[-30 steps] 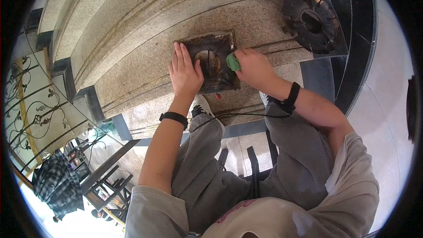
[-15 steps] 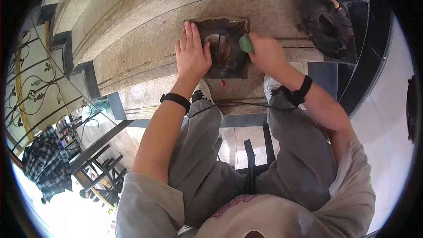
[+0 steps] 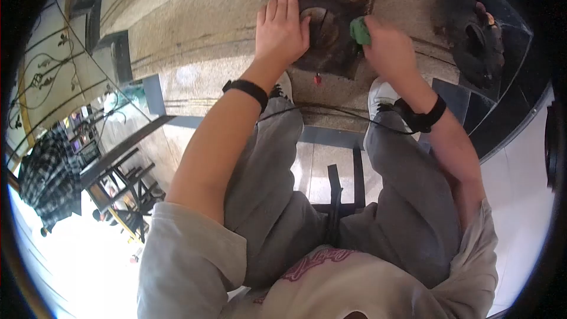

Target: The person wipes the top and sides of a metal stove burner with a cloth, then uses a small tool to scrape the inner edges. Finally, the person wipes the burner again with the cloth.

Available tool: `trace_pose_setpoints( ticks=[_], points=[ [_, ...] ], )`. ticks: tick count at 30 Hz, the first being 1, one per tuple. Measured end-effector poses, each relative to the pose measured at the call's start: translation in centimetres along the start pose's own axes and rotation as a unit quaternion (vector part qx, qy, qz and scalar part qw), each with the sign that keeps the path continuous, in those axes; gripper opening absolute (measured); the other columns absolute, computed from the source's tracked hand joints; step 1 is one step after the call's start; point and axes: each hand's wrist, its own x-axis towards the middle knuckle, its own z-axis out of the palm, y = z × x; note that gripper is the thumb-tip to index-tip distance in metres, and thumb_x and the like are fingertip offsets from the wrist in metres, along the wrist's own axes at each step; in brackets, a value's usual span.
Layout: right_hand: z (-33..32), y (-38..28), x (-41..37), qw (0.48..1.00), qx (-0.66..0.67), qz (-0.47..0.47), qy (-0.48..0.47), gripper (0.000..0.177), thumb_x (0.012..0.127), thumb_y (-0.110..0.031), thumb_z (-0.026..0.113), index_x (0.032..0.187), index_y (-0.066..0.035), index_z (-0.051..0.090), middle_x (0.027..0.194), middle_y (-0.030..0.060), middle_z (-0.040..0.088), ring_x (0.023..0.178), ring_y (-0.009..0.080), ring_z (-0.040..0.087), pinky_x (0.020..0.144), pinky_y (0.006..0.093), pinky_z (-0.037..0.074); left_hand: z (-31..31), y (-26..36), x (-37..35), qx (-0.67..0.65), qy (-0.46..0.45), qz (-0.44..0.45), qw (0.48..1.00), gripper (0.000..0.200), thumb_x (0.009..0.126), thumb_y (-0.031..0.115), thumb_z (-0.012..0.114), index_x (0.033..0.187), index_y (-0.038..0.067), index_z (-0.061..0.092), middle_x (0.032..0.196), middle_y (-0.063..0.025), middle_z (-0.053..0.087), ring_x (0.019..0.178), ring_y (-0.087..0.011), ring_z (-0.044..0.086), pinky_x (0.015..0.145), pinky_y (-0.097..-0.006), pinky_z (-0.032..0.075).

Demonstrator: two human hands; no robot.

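A square, dark-stained plate (image 3: 348, 59) lies on the stone step, with a round disc (image 3: 319, 28) at its middle split by a narrow slit. My left hand (image 3: 283, 29) rests flat along the plate's left side, fingers stretched out and close together, thumb towards the disc. A small, crumpled green pad (image 3: 359, 31) is held in my right hand (image 3: 391, 48), whose fingers are closed around it. The pad overlaps the plate's right part; the right hand is slightly blurred.
A blackened piece with a round hole (image 3: 475, 40) lies at the right on dark tiles. A small red item (image 3: 318, 79) sits just below the plate. Dark cords (image 3: 331, 108) cross between my legs. At left are a metal railing (image 3: 44, 71) and a checked cloth (image 3: 50, 171).
The view has shifted, so the step, plate and both hands appear higher and further right. The left hand stays on the plate; the right still holds the green pad by its right side.
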Motion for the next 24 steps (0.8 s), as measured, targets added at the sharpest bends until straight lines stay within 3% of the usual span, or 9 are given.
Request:
trace_pose_setpoints(
  ticks=[5,9,20,24],
  points=[
    [-0.1,-0.2,1.4,0.989,-0.023,-0.110,0.100,0.031,0.073,-0.008,0.073,0.103,-0.006,0.063,0.099,0.0129,0.069,0.094,0.0332,0.068,0.081,0.0440,0.057,0.0,0.1,0.0,0.000,-0.003,-0.006,1.000,0.069,0.095,0.029,0.061,0.150,-0.007,0.038,0.155,-0.0280,0.041,0.134,-0.0410,0.050,0.108,-0.0521,0.040],
    [0.1,-1.0,2.0,0.986,-0.053,-0.112,0.111,0.030,0.072,-0.006,0.072,0.102,-0.005,0.064,0.098,0.0122,0.069,0.094,0.0326,0.068,0.085,0.0430,0.055,-0.2,0.3,0.2,-0.008,-0.018,-0.021,1.000,0.069,0.096,0.029,0.060,0.151,-0.006,0.038,0.156,-0.0276,0.041,0.135,-0.0410,0.048,0.109,-0.0521,0.039],
    [-1.1,-0.9,0.4,0.997,-0.027,-0.056,0.041,0.031,0.073,-0.006,0.074,0.103,-0.003,0.066,0.099,0.0152,0.067,0.101,0.0330,0.065,0.088,0.0428,0.054,-0.2,0.2,0.2,0.003,-0.013,-0.019,1.000,0.068,0.096,0.029,0.059,0.151,-0.006,0.038,0.156,-0.0260,0.041,0.134,-0.0390,0.050,0.109,-0.0505,0.039],
    [-0.6,-1.1,0.5,0.995,-0.011,-0.090,0.036,0.030,0.073,-0.005,0.073,0.102,-0.001,0.066,0.100,0.0156,0.067,0.102,0.0334,0.065,0.088,0.0427,0.054,-0.2,0.2,0.2,0.000,-0.008,-0.013,1.000,0.068,0.096,0.028,0.059,0.151,-0.006,0.038,0.156,-0.0258,0.042,0.134,-0.0388,0.050,0.109,-0.0505,0.039]
  ],
)
